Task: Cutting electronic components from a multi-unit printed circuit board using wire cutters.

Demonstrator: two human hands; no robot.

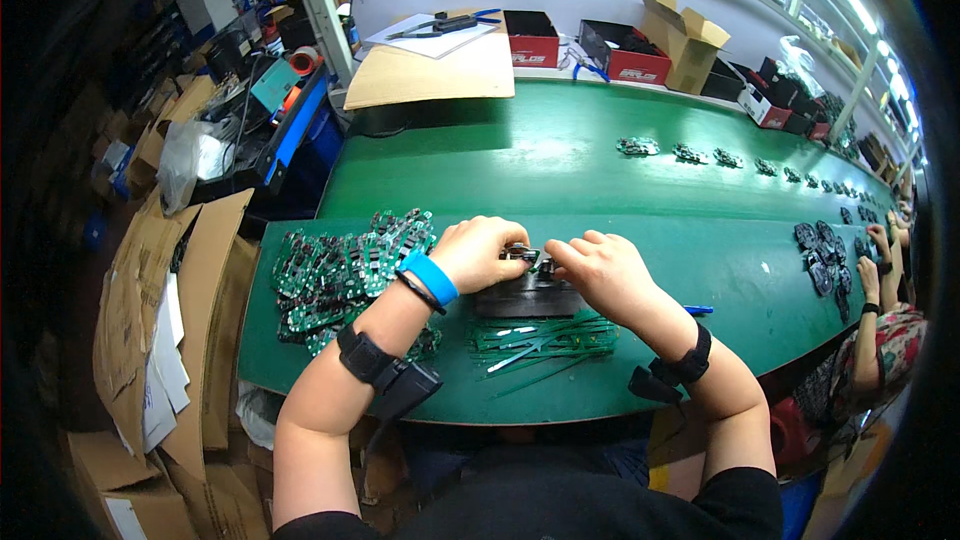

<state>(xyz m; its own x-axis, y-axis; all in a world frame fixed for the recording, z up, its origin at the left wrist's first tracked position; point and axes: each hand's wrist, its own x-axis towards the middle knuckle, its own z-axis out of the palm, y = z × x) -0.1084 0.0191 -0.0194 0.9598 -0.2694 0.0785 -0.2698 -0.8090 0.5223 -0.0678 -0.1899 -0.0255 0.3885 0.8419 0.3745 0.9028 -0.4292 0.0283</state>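
Observation:
My left hand (478, 254) is closed, its fingertips pinching a small circuit board (520, 254) with metal and dark parts on it. Close beside it, my right hand (606, 276) has thumb and fingers pressed together at a small dark piece near the board; what it grips is too small to make out. Both hands are over a flat black block (527, 298) on the green table. Just in front of that block lies a bundle of thin green strips (545, 340), some pale. A big heap of green circuit boards (335, 275) covers the table left of my left hand.
Assembled boards (638, 146) lie in a row along the green conveyor. Dark moulded parts (824, 258) are piled at right, near a co-worker's hands (868, 280). Red-and-black boxes (532, 40) and cardboard (430, 75) stand behind. A blue pen-like tool (698, 310) lies by my right wrist.

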